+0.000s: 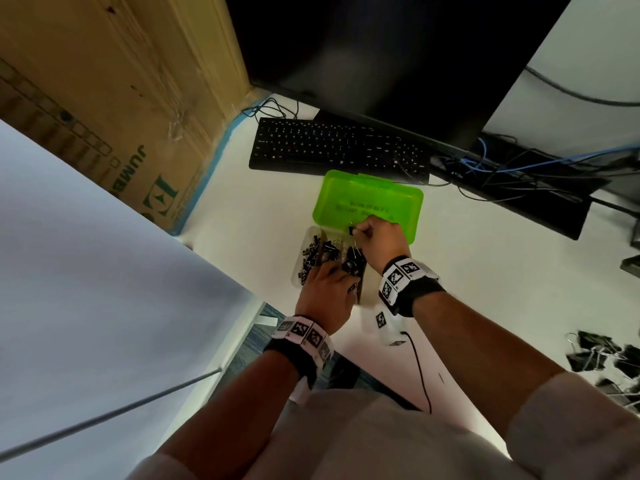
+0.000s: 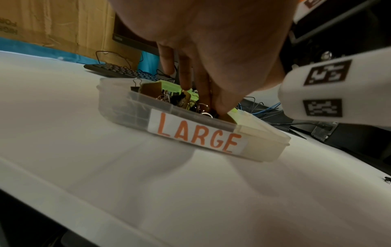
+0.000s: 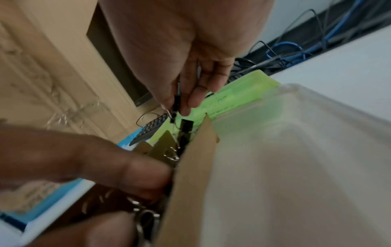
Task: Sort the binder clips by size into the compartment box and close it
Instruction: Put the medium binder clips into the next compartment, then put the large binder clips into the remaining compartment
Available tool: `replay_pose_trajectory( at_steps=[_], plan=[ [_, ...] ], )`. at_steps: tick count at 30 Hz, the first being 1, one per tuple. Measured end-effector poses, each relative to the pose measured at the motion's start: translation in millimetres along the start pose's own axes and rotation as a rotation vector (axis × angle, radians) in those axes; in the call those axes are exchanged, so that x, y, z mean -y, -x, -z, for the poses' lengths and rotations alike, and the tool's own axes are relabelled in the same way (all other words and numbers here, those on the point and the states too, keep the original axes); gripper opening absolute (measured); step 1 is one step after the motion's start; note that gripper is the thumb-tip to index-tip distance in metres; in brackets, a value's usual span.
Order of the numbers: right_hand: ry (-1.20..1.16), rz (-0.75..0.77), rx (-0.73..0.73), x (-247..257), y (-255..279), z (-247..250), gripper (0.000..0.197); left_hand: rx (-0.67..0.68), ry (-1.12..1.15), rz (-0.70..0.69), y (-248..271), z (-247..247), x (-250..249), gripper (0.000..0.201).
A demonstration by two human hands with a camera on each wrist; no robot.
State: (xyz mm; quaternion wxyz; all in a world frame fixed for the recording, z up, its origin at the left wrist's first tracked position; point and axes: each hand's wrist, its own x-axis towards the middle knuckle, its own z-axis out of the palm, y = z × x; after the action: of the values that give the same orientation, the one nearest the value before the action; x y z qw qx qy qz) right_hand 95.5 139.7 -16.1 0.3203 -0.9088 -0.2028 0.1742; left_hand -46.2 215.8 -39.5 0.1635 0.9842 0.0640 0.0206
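Observation:
The compartment box (image 1: 298, 261) has a clear base and stands with its green lid (image 1: 367, 202) swung back. Cardboard dividers (image 3: 190, 167) split it, and black binder clips (image 1: 311, 254) fill the left compartments. A "LARGE" label (image 2: 196, 133) is on the near wall (image 2: 127, 110). My left hand (image 1: 332, 271) reaches down into the box, its fingers (image 2: 186, 75) fairly straight with the tips among the clips. My right hand (image 1: 356, 232) hovers over the back of the box and pinches a small black binder clip (image 3: 176, 103) between thumb and fingertips.
A loose pile of large black binder clips (image 1: 595, 355) lies on the white desk at the right. A keyboard (image 1: 339, 147) and a monitor (image 1: 381, 46) stand behind the box, with cables (image 1: 519, 168) to the right. A big cardboard carton (image 1: 104, 81) is on the left.

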Motion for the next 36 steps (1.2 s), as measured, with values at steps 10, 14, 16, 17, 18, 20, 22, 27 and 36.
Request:
replay_pose_trajectory(
  at_steps=[10,14,16,17,18,20,22,27,36],
  plan=[
    [0.394,0.17,0.236,-6,-8,-6,0.033,-0.011,0.058,0.021,-3,2,2,0.023],
    [0.537,0.225,0.285,-5,-7,-6,0.047,-0.031,0.121,0.019,-5,1,4,0.021],
    [0.606,0.269,0.283,-5,-7,-5,0.051,-0.054,0.14,0.009,-7,1,4,0.023],
    [0.627,0.292,0.289,-5,-7,-5,0.052,-0.067,0.141,0.008,-8,1,4,0.022],
    [0.639,0.309,0.296,-4,-7,-4,0.052,-0.084,0.135,0.011,-10,2,3,0.019],
    [0.634,0.328,0.284,-4,-6,-2,0.051,-0.12,0.106,0.02,-15,4,0,0.012],
    [0.58,0.327,0.211,-9,-1,4,0.047,-0.133,0.077,0.012,-23,6,-6,0.009],
    [0.389,0.139,0.021,-60,27,50,0.034,-0.025,0.194,-0.17,-52,-9,-44,0.018],
    [0.349,-0.287,-0.476,-217,166,164,0.015,0.318,0.386,-0.513,-75,-66,-172,0.028]
  ],
)
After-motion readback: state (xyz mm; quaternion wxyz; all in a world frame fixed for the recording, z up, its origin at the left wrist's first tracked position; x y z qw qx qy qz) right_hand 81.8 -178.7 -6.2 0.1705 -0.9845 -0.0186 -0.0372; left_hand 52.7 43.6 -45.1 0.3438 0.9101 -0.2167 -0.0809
